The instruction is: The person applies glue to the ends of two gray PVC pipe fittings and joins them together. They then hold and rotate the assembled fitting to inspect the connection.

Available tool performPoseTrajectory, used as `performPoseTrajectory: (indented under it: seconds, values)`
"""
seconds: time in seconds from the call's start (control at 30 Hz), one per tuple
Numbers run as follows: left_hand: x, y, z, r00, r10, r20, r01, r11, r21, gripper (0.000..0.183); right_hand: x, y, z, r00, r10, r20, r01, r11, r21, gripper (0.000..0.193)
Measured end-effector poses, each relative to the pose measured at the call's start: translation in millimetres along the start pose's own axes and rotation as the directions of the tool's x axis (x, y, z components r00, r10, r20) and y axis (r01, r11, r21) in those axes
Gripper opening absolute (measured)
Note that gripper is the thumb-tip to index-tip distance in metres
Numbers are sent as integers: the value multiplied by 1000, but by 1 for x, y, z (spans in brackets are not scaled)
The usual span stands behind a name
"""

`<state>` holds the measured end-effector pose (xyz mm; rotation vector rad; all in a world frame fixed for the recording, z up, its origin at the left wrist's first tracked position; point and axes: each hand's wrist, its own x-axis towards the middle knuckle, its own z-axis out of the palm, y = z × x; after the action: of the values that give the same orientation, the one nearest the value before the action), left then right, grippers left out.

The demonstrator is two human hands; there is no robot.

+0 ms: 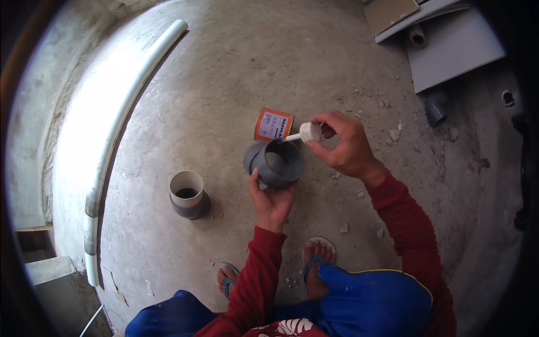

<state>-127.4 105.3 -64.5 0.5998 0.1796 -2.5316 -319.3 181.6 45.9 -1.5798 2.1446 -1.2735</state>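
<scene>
My left hand is closed around the underside of a grey plastic pipe fitting, its wide mouth tilted up. Between the fingers and thumb of my right hand is a brush cap, round and whitish with a pale stem. The stem reaches left to the fitting's upper rim; its tip is hard to make out there. Just beyond the fitting stands an orange can with a white label. To the left, a second grey fitting rests upright on the floor with a short cream pipe piece in its top.
A long white pipe lies along the left side of the concrete floor. White boards and a dark grey pipe piece are at the far right. Rubble bits are scattered to my right. My sandalled feet are close below my hands.
</scene>
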Motion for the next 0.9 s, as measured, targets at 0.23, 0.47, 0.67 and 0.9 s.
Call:
performPoseTrajectory:
  seconds: [0.23, 0.47, 0.67, 0.9]
  values:
    - [-12, 4, 8, 998, -17, -61, 21, 998, 59, 78, -2, 3, 19, 930, -356, -86, 347, 932, -105, 43]
    - [-19, 26, 27, 998, 37, -60, -24, 976, 215, 74, -12, 4, 7, 944, -327, 47, 331, 930, -163, 41]
    - [-19, 28, 41, 998, 30, -58, -14, 962, 271, 70, 7, -2, 11, 933, -358, -31, 355, 932, -75, 40]
    - [-26, 32, 51, 998, -16, -58, 32, 959, 281, 71, 0, -5, 8, 898, -439, -32, 429, 890, -152, 40]
